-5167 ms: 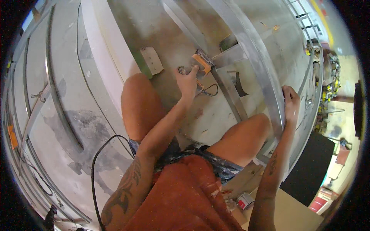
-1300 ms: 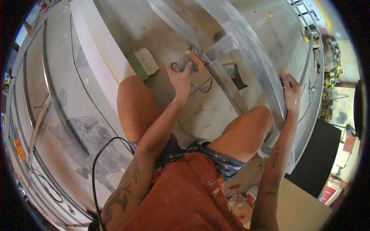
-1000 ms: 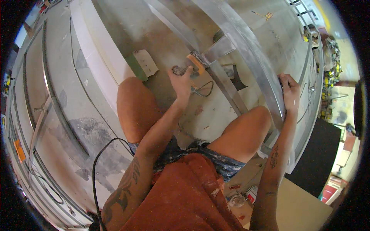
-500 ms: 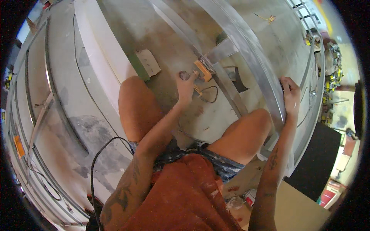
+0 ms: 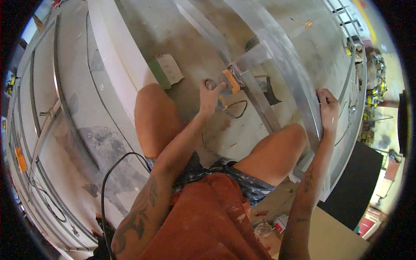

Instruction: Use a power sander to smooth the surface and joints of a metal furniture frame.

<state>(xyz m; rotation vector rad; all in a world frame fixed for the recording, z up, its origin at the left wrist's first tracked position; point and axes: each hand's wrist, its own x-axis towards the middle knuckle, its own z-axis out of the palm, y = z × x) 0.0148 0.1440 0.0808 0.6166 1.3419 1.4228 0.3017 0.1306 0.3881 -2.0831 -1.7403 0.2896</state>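
Observation:
My left hand (image 5: 209, 99) is closed around a grey-and-orange hand-held tool (image 5: 234, 81), apparently a sander. The tool's orange end presses against the joint where a short metal crosspiece (image 5: 253, 57) meets a narrow metal bar (image 5: 258, 104). Its contact face is hidden. On the right, my right hand (image 5: 328, 108) wraps over the outer edge of a wide, curved silver metal beam (image 5: 289, 54), fingers bent around it. Both metal lengths belong to one frame lying between and beyond my knees.
A long white panel (image 5: 113, 52) runs along the left, beside a green-and-white piece of board (image 5: 169, 71). Curved metal strips (image 5: 65, 95) lie farther left. A black cable (image 5: 104, 190) loops by my left arm. At lower right lies a black sheet (image 5: 357, 184).
The whole view has shifted slightly. My left hand stays on the tool at the same joint, and my right hand keeps its place on the beam.

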